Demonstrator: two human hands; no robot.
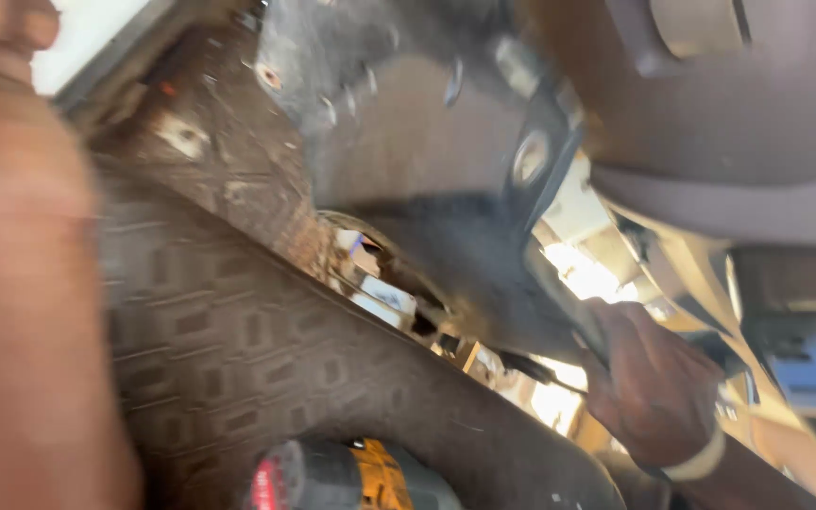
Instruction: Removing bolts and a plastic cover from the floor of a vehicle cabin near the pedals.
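Observation:
The view is blurred and looks into a car's footwell. My right hand [654, 387], with a pale band at the wrist, is curled around the lower edge of a dark grey under-dash panel [427, 170]. A thin dark rod [540, 370] pokes out just left of its fingers. My left arm [21, 283] fills the left edge as a blur, and its hand [2, 28] reaches the top corner, where I cannot make out the fingers. A yellow and black power drill [351, 477] with a red end lies at the bottom on the ribbed floor mat [238, 340].
Rusty bare floor metal [229, 151] with holes lies beyond the mat. Grey dashboard trim [729, 123] hangs at the upper right. Pale wiring and brackets [380, 283] show in the gap under the panel. Bright light comes through behind my right hand.

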